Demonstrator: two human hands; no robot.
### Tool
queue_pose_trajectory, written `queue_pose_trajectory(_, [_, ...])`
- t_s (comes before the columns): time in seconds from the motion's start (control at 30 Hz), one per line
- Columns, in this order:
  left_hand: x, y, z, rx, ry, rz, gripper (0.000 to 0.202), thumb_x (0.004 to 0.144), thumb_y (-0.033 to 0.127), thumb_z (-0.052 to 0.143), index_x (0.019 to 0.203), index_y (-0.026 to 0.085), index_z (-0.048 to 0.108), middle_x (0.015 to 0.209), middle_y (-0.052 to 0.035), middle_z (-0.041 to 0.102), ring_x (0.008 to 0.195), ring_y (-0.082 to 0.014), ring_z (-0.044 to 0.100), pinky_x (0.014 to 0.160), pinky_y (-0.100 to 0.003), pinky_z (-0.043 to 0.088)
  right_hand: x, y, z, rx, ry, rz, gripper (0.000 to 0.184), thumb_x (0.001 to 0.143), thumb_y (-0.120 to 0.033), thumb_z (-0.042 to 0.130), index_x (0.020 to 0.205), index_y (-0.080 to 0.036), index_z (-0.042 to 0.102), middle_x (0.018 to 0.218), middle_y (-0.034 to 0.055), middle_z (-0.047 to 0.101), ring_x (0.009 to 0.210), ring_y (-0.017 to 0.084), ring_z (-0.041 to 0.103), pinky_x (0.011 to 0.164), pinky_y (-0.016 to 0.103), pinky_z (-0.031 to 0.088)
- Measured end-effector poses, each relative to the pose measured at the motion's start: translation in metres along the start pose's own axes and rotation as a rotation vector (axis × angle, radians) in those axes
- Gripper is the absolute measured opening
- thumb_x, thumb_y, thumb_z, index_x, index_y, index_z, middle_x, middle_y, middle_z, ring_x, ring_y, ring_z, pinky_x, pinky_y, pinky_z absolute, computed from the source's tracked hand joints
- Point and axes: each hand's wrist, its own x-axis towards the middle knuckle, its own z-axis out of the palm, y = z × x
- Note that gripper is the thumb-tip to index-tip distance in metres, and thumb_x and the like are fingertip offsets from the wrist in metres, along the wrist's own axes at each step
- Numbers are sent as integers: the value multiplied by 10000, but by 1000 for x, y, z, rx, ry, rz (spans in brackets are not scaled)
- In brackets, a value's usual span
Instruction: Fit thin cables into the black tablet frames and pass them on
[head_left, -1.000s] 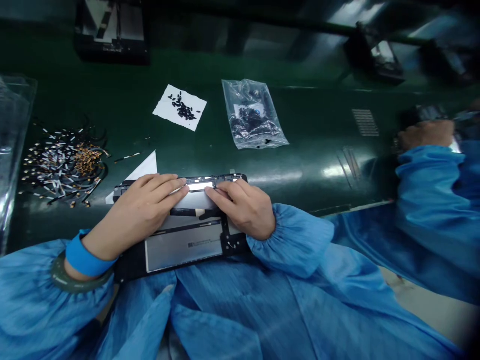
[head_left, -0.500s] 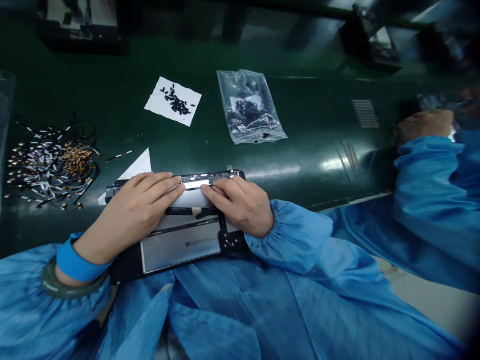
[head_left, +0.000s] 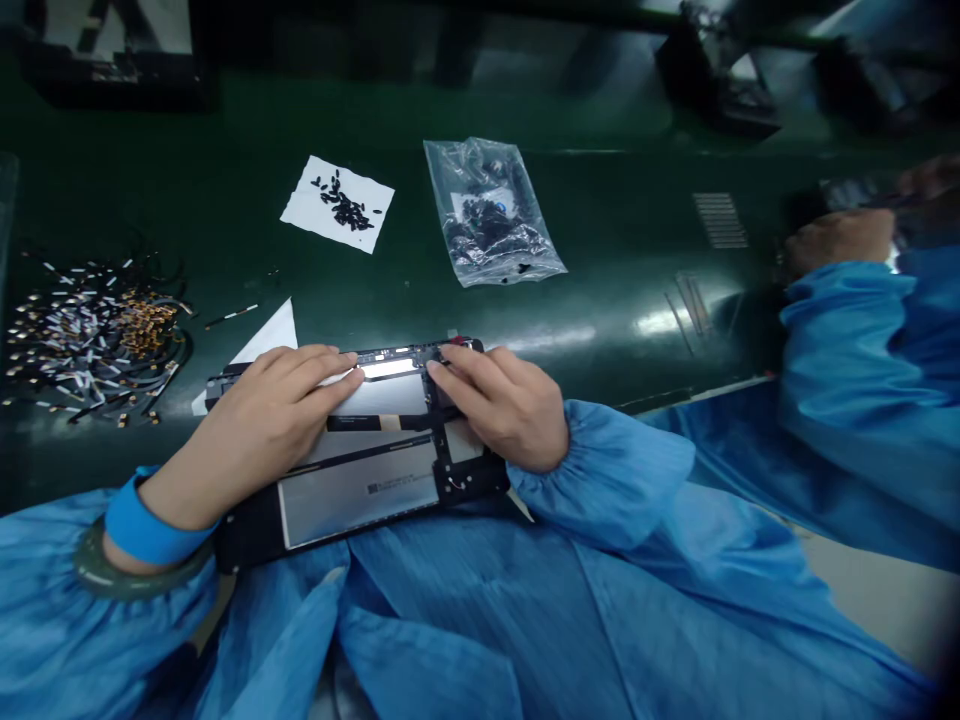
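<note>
An opened tablet-like device, black-framed with silver panels, lies tilted at the table's near edge against my lap. A narrow circuit board with a bright white strip runs along its far side. My left hand grips the device's left part, its fingers together over the board and the thumb beside the white strip. Toward the board's right end, my right hand is closed, thumb and fingertips pressed on the board. A small red spot shows by those fingertips. Whether anything small is pinched there is hidden.
Left lies a heap of thin cables, with one loose cable nearby. Small black pieces sit on white paper. Beyond the device is a clear plastic bag of dark parts. A co-worker's sleeve is at right.
My right hand has slid right along the board, uncovering more of the white strip and the panel below. My left hand stays in place on the device. The view has shifted slightly.
</note>
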Motion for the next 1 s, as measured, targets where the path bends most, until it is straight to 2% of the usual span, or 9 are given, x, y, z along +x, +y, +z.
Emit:
queue_pose_trajectory(0.17, [7, -7, -4, -119, 35, -118, 339, 988, 280, 419, 1299, 201, 529, 1243, -105, 641, 1155, -242, 613, 962, -415, 540, -16, 0, -5, 165, 82, 485, 256, 961, -275, 504, 1118, -177, 681, 1019, 103, 721, 929, 202, 683, 797, 316, 555])
queue_pose_trajectory(0.27, [16, -5, 4, -30, 6, -224, 431, 988, 437, 404, 1269, 140, 540, 1114, -137, 659, 1047, -289, 641, 866, -435, 559, -24, -1, -1, 311, -47, 673, 297, 942, -385, 514, 1034, -172, 699, 857, 78, 728, 764, 200, 687, 690, 321, 550])
queue_pose_trajectory(0.33, [21, -4, 6, 46, -17, -251, 414, 1000, 421, 363, 1235, 143, 561, 1010, -121, 655, 916, -271, 656, 743, -398, 566, -25, 1, -1, 449, -114, 794, 343, 897, -459, 549, 1006, -171, 698, 842, 75, 722, 745, 201, 674, 675, 325, 536])
queue_pose_trajectory(0.5, [26, -11, -22, 76, 217, -425, 399, 992, 403, 423, 1273, 142, 532, 911, -66, 575, 858, -191, 589, 723, -315, 533, -22, 8, -13, 1065, -351, 1057, 495, 827, -657, 540, 827, -168, 621, 562, -34, 511, 488, 106, 458, 478, 242, 353])
queue_pose_trajectory(0.63, [23, -17, -29, -25, 25, -421, 608, 920, 620, 448, 1326, 172, 519, 1084, -90, 579, 905, -213, 600, 750, -331, 533, -24, 11, -15, 1344, -389, 1110, 529, 776, -702, 591, 771, -176, 534, 502, -104, 324, 435, 51, 276, 437, 210, 196])
queue_pose_trajectory(0.73, [24, -14, -16, -84, -140, -389, 545, 955, 599, 324, 1109, 191, 651, 1056, -102, 649, 944, -265, 637, 794, -383, 530, -26, 12, -10, 1365, -377, 1113, 550, 752, -721, 609, 770, -177, 526, 516, -96, 341, 442, 47, 271, 430, 209, 178])
queue_pose_trajectory(0.8, [26, -9, -13, -91, -151, -435, 515, 974, 532, 287, 1038, 198, 674, 988, -96, 678, 934, -273, 646, 791, -389, 523, -28, 12, -8, 1378, -373, 1117, 565, 729, -731, 629, 784, -178, 531, 532, -89, 352, 444, 45, 273, 426, 209, 178])
queue_pose_trajectory(0.9, [25, -4, -28, -24, 46, -575, 434, 951, 486, 380, 1026, 190, 688, 972, -84, 687, 931, -266, 639, 798, -389, 512, -33, 13, -7, 1454, -339, 1116, 553, 725, -723, 647, 811, -190, 526, 573, -81, 348, 452, 43, 279, 424, 206, 186])
queue_pose_trajectory(1.0, [16, -16, -49, -200, 395, -852, 316, 875, 456, 566, 903, 166, 688, 683, -7, 641, 665, -186, 604, 696, -359, 520, -39, 15, -8, 1552, -360, 1014, 500, 765, -674, 651, 896, -202, 552, 618, -68, 380, 465, 44, 281, 419, 205, 210])
